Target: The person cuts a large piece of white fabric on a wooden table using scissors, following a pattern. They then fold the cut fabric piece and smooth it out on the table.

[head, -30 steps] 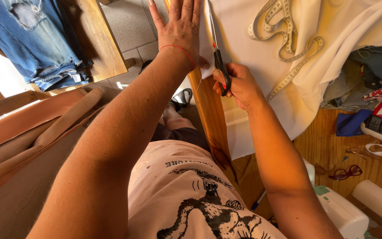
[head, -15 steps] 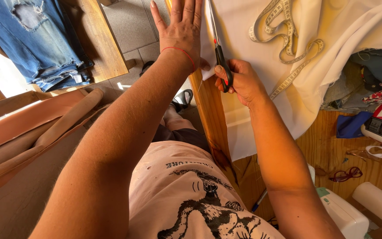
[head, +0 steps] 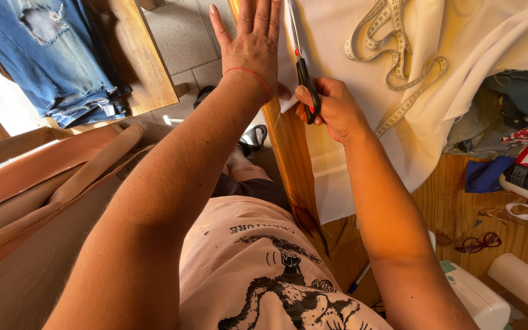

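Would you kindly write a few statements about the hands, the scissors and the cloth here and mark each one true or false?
1. The right hand holds the scissors. True.
2. The left hand lies flat, fingers spread, beside the blades. True.
3. The cloth being cut is dark blue. False: it is cream white; the blue jeans lie on another surface to the left.
4. The measuring tape is wound around the left wrist. False: it lies looped on the cloth; the wrist bears a thin red band.

Matt cream cloth (smooth) on glossy wooden table
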